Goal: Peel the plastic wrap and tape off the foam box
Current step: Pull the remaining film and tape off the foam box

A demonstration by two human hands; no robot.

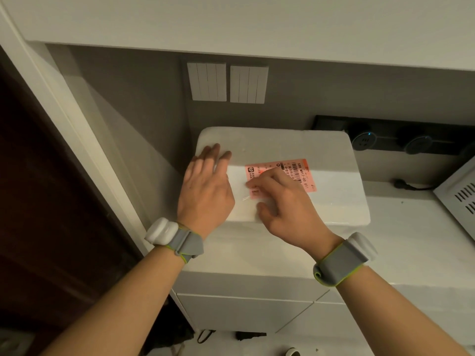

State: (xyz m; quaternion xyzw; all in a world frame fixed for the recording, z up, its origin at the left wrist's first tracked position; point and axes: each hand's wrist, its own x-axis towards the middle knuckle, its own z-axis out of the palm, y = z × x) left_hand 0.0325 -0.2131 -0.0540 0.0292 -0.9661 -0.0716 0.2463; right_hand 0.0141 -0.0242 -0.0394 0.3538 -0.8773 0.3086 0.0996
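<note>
The white glossy bench (411, 240) carries the white rectangular foam box (321, 150), which stands against the grey back wall in the bench's left corner. Both of your hands are on the box's near-left part.

Your left hand (205, 191) lies flat on the lid's left side, fingers straight and slightly spread, holding nothing.

Your right hand (282, 201) sits just beside it, fingers curled down. Its grip is narrow, with the index tip and thumb close together at the near-left corner of the pink printed shipping label (290, 167) stuck on the lid. A small shiny sliver of clear tape or plastic wrap (245, 199) shows between those two fingertips, perhaps a lifted edge. You cannot tell from this view whether the grip actually has hold of it.
</note>
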